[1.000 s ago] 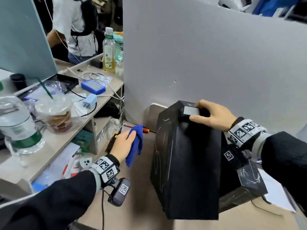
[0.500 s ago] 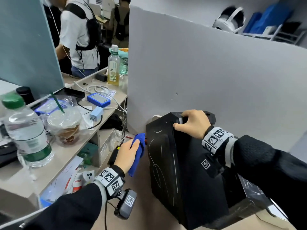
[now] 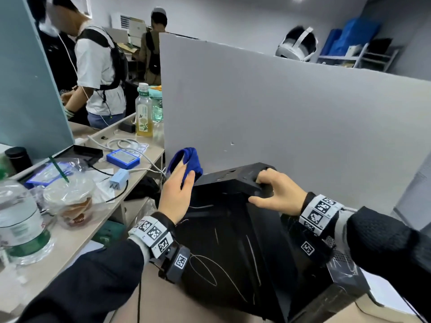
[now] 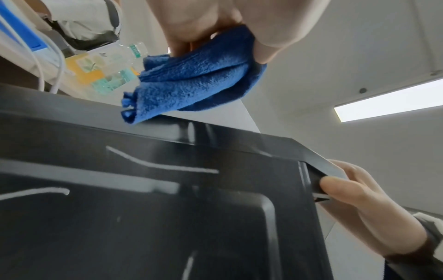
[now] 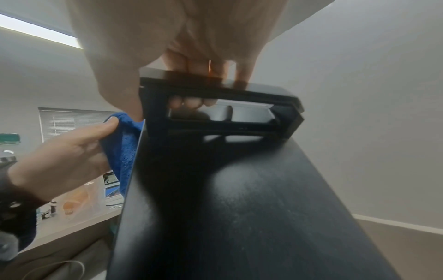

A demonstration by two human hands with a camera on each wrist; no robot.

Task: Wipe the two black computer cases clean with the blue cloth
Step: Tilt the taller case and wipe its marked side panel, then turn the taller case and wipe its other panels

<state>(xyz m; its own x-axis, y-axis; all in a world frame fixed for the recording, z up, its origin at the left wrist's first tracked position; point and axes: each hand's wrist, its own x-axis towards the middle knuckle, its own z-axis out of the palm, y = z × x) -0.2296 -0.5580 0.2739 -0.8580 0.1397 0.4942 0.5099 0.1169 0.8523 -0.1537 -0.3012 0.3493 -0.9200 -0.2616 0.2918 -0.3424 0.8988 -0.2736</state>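
Observation:
A black computer case (image 3: 233, 241) stands upright in front of me, with white scribbles on its side panel (image 4: 143, 208). My right hand (image 3: 277, 192) grips the handle (image 5: 215, 91) at its top, fingers curled through the opening. My left hand (image 3: 179, 185) pinches the bunched blue cloth (image 3: 189, 159) just above the case's top left edge. In the left wrist view the blue cloth (image 4: 196, 79) hangs down and its tip meets that edge. A second black case (image 3: 345, 271) lies behind at the right, mostly hidden by my right arm.
A grey partition (image 3: 279, 113) rises right behind the case. The desk (image 3: 77, 234) on the left carries a water bottle (image 3: 21, 224), a lidded cup (image 3: 70, 199), a blue device (image 3: 123, 158), cables and a tea bottle (image 3: 144, 110). Two people stand beyond it.
My left hand has lifted the cloth from beside the case's lower left side up to its top edge. The right hand has kept its hold on the handle.

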